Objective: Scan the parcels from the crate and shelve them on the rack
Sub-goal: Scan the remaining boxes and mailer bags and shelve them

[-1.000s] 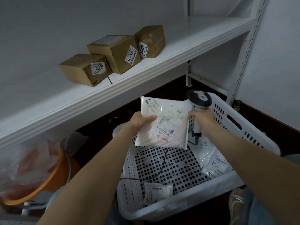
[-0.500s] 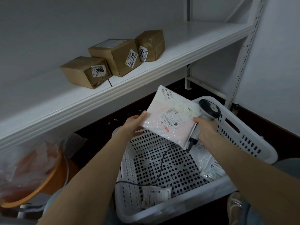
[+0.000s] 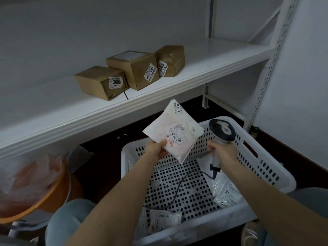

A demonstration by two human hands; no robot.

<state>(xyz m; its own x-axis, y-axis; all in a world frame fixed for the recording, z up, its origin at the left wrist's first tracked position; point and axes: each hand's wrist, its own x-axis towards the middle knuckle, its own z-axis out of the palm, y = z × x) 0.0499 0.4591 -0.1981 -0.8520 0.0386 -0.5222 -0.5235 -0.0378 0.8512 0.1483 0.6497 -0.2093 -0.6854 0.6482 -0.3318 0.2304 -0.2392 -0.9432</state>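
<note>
My left hand (image 3: 156, 148) pinches the lower corner of a white padded parcel (image 3: 174, 130), held tilted above the white perforated crate (image 3: 266, 157), label side facing me. My right hand (image 3: 223, 151) grips the handle of a grey barcode scanner (image 3: 221, 132), just right of the parcel and apart from it. The scanner's dark cable (image 3: 177, 189) trails down into the crate. Two more white parcels lie in the crate, one at the right (image 3: 225, 190) and one at the near wall (image 3: 165, 219). The white rack shelf (image 3: 204, 68) above holds three brown boxes (image 3: 138, 71).
An orange basin (image 3: 44, 197) with a plastic bag in it stands at lower left under the shelf. The rack's perforated upright (image 3: 266, 73) rises at the right beside a white wall. My knees show at the bottom edge.
The parcel has turned and lifted toward the shelf in my left hand. My right hand has let go of the parcel's edge and moved right with the scanner.
</note>
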